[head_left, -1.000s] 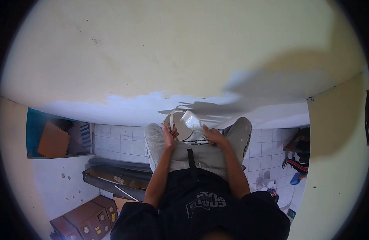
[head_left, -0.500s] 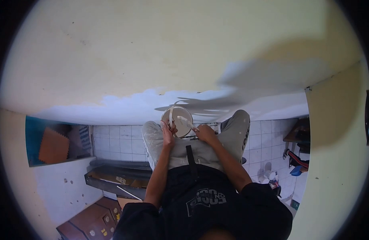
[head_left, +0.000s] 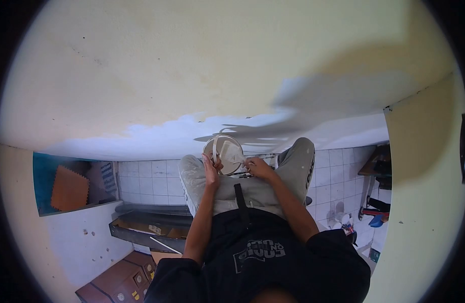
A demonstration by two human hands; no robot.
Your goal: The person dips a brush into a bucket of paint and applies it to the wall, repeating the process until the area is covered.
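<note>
A round whitish bucket (head_left: 208, 148) is held between my knees, close to the wall. My left hand (head_left: 211, 170) is at the bucket's left side, its fingers curled round the rim beside the pale upright handle strip. My right hand (head_left: 257, 167) grips the handle of a brush (head_left: 232, 151) at the bucket's right edge. The brush's broad pale head lies over the bucket opening. What is inside the bucket is hard to make out.
The wall (head_left: 156, 91) ahead is yellowish above, with an uneven white band below. White floor tiles (head_left: 152, 174) lie on both sides. A long dark box (head_left: 136, 227) and brown cabinet (head_left: 119, 278) stand left; cluttered items (head_left: 346, 222) lie right.
The brush has turned in my right hand, so its head now shows broad instead of narrow. My left hand stays at the bucket.
</note>
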